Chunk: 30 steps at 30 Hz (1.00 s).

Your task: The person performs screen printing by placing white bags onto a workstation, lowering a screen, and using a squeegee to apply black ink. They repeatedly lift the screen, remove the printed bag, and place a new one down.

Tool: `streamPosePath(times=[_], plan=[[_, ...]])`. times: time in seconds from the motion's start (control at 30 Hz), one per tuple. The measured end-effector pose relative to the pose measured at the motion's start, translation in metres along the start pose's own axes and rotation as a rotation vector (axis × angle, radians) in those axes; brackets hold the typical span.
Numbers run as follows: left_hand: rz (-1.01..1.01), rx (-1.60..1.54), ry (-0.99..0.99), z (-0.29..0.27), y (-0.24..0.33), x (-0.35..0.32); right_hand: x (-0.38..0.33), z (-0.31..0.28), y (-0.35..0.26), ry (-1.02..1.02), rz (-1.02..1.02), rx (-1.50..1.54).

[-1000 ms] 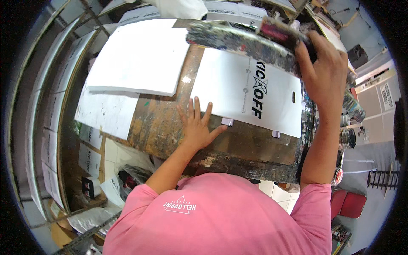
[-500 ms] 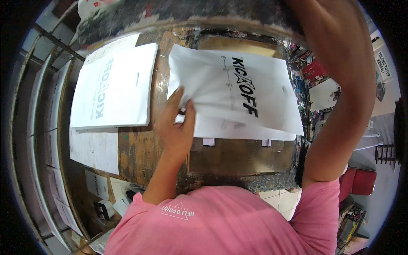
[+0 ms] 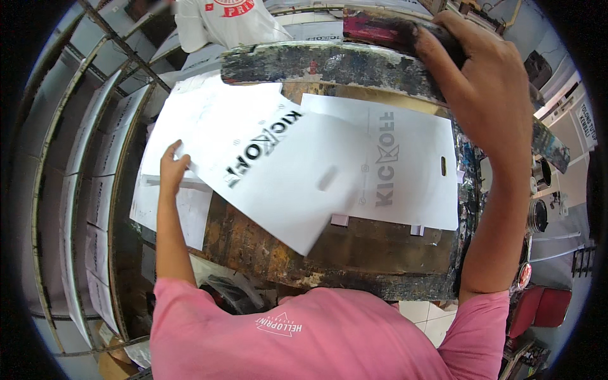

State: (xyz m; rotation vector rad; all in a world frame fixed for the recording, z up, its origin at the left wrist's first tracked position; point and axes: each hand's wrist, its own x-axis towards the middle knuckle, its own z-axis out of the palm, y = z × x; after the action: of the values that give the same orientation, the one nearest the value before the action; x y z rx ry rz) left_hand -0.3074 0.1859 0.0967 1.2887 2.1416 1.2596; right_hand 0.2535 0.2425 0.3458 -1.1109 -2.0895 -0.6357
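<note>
My left hand (image 3: pixel 173 163) pinches the edge of a white plastic bag (image 3: pixel 288 196) with black lettering, which slants across the board in mid-move. Partly beneath it, a second white bag (image 3: pixel 418 171) lies flat, with grey show-through lettering and a slot handle at its right edge. My right hand (image 3: pixel 468 69) is up at the far right, its fingers closed round a dark, ink-stained squeegee (image 3: pixel 380 28). Just below the squeegee is the raised, paint-crusted edge of a screen frame (image 3: pixel 304 68). At the left, the held bag overlaps a stack of white bags (image 3: pixel 202 114).
Small tabs (image 3: pixel 340 220) sit along the near edge of the flat bag on the stained wooden table (image 3: pixel 253 244). A drying rack (image 3: pixel 117 171) with sheets stands at the left. Across the table is a person in a white shirt (image 3: pixel 237 22). A red chair (image 3: pixel 538 310) is at the right.
My left hand has carried the printed bag leftward off the board, uncovering another bag. The screen frame shows farther back, and my right hand with the squeegee has come into view.
</note>
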Motion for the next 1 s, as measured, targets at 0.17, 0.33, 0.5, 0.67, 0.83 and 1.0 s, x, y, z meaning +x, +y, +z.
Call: streamPosePath(times=[0.17, 0.33, 0.5, 0.67, 0.83, 1.0], plan=[[0.424, 0.622, 0.235, -0.015, 0.020, 0.021, 0.003, -0.008, -0.046, 0.128, 0.090, -0.032], [0.116, -1.160, -0.750, 0.101, 0.194, -0.221, -0.093, 0.004, -0.040, -0.206, 0.045, -0.011], [-0.630, -1.407, -0.619, 0.131, 0.139, -0.297, -0.200, 0.031, -0.054, -0.704, 0.053, 0.298], [-0.785, -1.197, -0.604, 0.157, 0.079, -0.306, -0.267, 0.065, -0.091, -0.811, 0.178, 0.420], [-0.753, -1.151, -0.544, 0.165, 0.068, -0.313, -0.259, 0.113, -0.073, -0.759, 0.118, 0.341], [-0.815, -1.144, -0.529, 0.165, 0.056, -0.317, -0.214, 0.215, -0.016, -0.568, 0.059, 0.256]])
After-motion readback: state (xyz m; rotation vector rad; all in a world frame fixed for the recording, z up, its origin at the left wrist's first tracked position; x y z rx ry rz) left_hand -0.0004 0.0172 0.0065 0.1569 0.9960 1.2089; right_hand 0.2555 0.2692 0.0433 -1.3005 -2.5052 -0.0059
